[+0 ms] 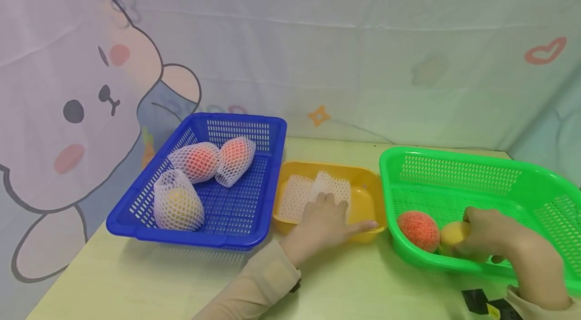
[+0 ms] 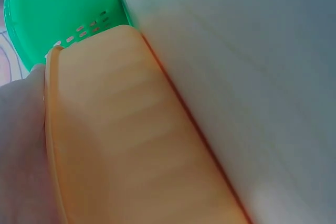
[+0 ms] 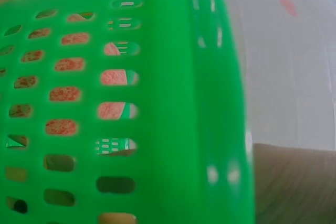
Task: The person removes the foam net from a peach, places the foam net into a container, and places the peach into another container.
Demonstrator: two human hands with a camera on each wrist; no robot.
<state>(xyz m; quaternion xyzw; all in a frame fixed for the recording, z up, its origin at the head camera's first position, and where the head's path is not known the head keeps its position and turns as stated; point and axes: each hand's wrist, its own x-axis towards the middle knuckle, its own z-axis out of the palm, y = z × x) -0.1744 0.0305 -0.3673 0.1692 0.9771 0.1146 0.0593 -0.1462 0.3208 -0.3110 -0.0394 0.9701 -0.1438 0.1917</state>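
My left hand (image 1: 323, 221) reaches over the near rim of a shallow yellow tray (image 1: 366, 199). Its fingertips touch the white foam nets (image 1: 295, 196) inside, and the thumb sticks out to the right, apart from the fingers. In the left wrist view the tray's outer wall (image 2: 121, 124) hides the fingertips. Inside the green basket (image 1: 454, 166), my right hand (image 1: 492, 233) grips a yellow fruit (image 1: 454, 235), partly covered by the fingers. A red, rough-skinned fruit (image 1: 418, 231) lies beside it, to the left. The basket's slotted wall (image 3: 163, 103) fills most of the right wrist view.
To the left stands a blue basket (image 1: 247, 199) with a netted yellow fruit (image 1: 179, 204) and two netted red fruits (image 1: 202, 161). The tray sits between both baskets on a pale table (image 1: 154, 279). Behind hangs a printed cloth (image 1: 345, 58).
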